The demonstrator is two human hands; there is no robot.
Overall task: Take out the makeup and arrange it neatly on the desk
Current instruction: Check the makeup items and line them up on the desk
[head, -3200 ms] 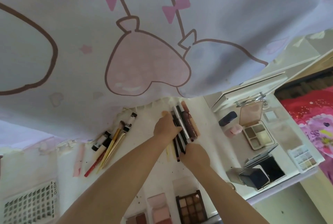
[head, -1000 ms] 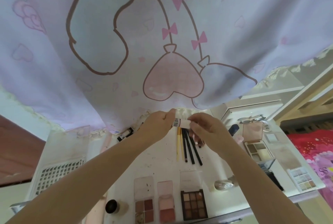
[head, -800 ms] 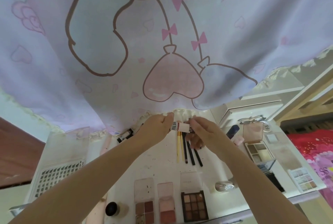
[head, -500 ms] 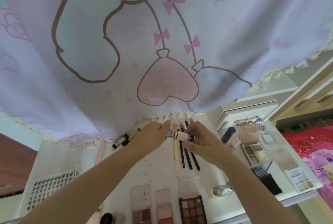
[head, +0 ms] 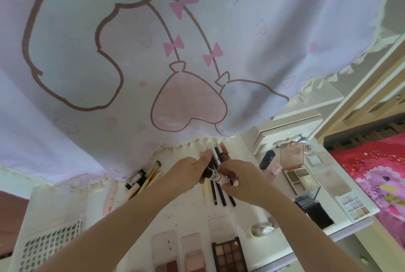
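Both hands hold one small makeup tube (head: 213, 175) above the white counter (head: 179, 212): the left hand (head: 185, 176) grips its dark end, the right hand (head: 237, 180) pinches its pale end. Pencils (head: 215, 193) lie beneath. Near, an open eyeshadow palette (head: 228, 257) holds brown pans.

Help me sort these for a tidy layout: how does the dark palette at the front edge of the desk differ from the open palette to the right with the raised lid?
The dark palette has a black frame and many small brown and tan pans in a grid; the lidded palette has a pale frame and just a few larger pans. The lidded palette's lid stands up behind its pans; no raised lid shows on the dark palette. The dark one lies at the front edge, partly cropped; the lidded one sits farther back right. Both lie flat on the white desk.
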